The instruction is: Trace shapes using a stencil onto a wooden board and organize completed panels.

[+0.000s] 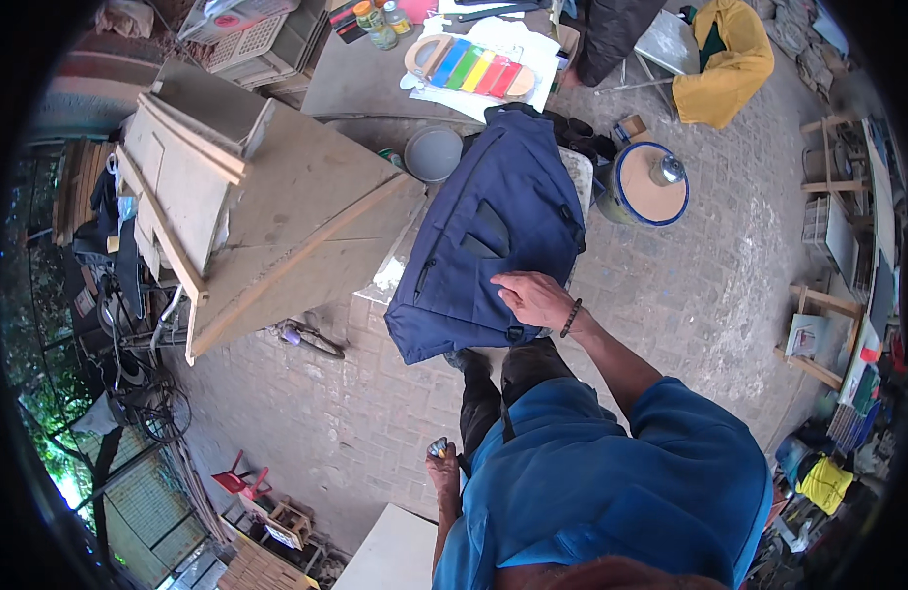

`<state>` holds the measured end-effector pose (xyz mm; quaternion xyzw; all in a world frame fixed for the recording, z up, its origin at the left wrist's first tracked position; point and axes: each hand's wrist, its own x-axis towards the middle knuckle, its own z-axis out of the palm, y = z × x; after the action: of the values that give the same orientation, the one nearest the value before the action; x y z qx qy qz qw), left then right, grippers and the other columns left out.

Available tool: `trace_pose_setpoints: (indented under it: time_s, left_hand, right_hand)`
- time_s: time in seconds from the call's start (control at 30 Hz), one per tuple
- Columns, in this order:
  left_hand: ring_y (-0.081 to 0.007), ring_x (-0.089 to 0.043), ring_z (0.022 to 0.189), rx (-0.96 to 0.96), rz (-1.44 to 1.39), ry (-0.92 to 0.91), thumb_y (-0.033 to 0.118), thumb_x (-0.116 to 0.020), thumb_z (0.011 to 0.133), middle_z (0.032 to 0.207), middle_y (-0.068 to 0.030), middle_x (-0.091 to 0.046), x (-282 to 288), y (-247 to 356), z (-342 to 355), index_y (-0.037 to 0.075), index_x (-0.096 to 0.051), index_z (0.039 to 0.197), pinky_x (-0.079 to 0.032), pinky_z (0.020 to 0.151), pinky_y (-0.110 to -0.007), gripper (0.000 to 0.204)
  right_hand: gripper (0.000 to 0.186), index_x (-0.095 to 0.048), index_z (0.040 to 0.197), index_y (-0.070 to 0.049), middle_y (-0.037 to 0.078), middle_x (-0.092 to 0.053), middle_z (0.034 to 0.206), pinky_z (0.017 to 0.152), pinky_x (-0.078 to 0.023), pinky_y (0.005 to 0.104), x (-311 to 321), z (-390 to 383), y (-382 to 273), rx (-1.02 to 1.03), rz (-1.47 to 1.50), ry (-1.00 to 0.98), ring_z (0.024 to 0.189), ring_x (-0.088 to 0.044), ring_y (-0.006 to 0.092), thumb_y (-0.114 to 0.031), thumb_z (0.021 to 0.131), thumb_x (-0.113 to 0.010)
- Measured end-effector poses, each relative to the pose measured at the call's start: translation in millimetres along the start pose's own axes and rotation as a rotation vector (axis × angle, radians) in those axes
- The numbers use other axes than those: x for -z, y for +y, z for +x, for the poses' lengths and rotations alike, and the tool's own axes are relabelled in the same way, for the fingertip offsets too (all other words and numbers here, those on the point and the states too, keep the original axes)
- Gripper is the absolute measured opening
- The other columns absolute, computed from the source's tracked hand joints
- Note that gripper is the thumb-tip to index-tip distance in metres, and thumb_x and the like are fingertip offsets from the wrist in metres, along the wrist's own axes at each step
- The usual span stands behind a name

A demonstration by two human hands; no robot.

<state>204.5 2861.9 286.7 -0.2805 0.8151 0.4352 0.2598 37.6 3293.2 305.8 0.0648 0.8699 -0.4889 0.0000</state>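
Observation:
A navy blue bag (pixel 483 236) with dark pockets lies spread over a small light table (pixel 579 169), hanging over its near edge. My right hand (pixel 534 298) rests flat on the bag's lower right part, fingers apart, with a beaded band on the wrist. My left hand (pixel 442 470) hangs low by my side, closed around a small grey and yellow object (pixel 437 448); what it is I cannot tell. My blue shirt and dark trousers fill the lower middle of the view.
Large stacked wooden boards (pixel 267 216) stand to the left of the bag. A grey bowl (pixel 433 153), a blue-rimmed round drum (pixel 648 187), a coloured-bar toy (pixel 470 69), a yellow garment (pixel 734 64) and jars (pixel 376 26) sit beyond. The ground is paved with bricks (pixel 306 413).

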Motion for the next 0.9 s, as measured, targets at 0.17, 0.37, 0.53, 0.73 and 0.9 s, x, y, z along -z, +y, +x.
trace_pose_setpoints:
  time_s: [0.17,0.37,0.53,0.73,0.9]
  left_hand:
    - [-0.0125,-0.059,0.075,0.01,0.058,-0.01,0.016,-0.072,0.091,0.089,-0.0047,-0.065,4.3,14.4,2.0,-0.001,-0.063,0.11,-0.05,0.066,-0.03,0.027]
    - [-0.0139,-0.06,0.076,-0.01,0.136,-0.026,0.02,-0.073,0.092,0.089,-0.0053,-0.065,6.6,21.6,13.0,0.0,-0.062,0.11,-0.051,0.068,-0.031,0.029]
    - [-0.0144,-0.061,0.079,-0.066,0.17,-0.085,0.019,-0.072,0.092,0.089,-0.0055,-0.066,-0.3,39.0,20.3,0.0,-0.063,0.109,-0.051,0.071,-0.032,0.027]
    - [-0.013,-0.059,0.076,-0.147,0.129,-0.169,0.016,-0.071,0.092,0.087,-0.004,-0.065,-10.2,48.6,34.1,0.001,-0.063,0.107,-0.05,0.07,-0.031,0.023]
    - [-0.0119,-0.059,0.075,-0.111,0.14,-0.183,0.012,-0.071,0.091,0.086,-0.0033,-0.065,-19.6,66.4,40.1,0.001,-0.063,0.106,-0.05,0.068,-0.03,0.02]
  right_hand:
    - [0.027,-0.068,0.115,-0.001,0.019,-0.072,0.11,0.09,-0.055,0.0439,-0.3,-3.9,-2.6,-0.052,0.031,-0.031,0.102,-0.068,0.0367,-0.015,0.093,-0.059]
    - [0.027,-0.068,0.114,-0.001,0.019,-0.072,0.11,0.09,-0.055,0.0431,-0.3,-15.6,11.7,-0.058,0.05,0.018,0.101,-0.069,0.036,-0.015,0.094,-0.059]
    - [0.026,-0.069,0.114,-0.001,0.018,-0.072,0.111,0.09,-0.055,0.043,7.1,-24.2,27.0,-0.094,0.026,0.058,0.101,-0.068,0.0368,-0.014,0.094,-0.059]
    - [0.026,-0.068,0.115,0.0,0.019,-0.071,0.113,0.09,-0.055,0.0439,26.4,-28.0,27.4,-0.128,0.023,0.072,0.102,-0.067,0.0383,-0.013,0.094,-0.058]
    - [0.029,-0.066,0.117,0.0,0.02,-0.071,0.11,0.091,-0.054,0.044,46.0,-27.3,13.5,-0.073,-0.014,0.183,0.102,-0.067,0.0386,-0.018,0.095,-0.06]
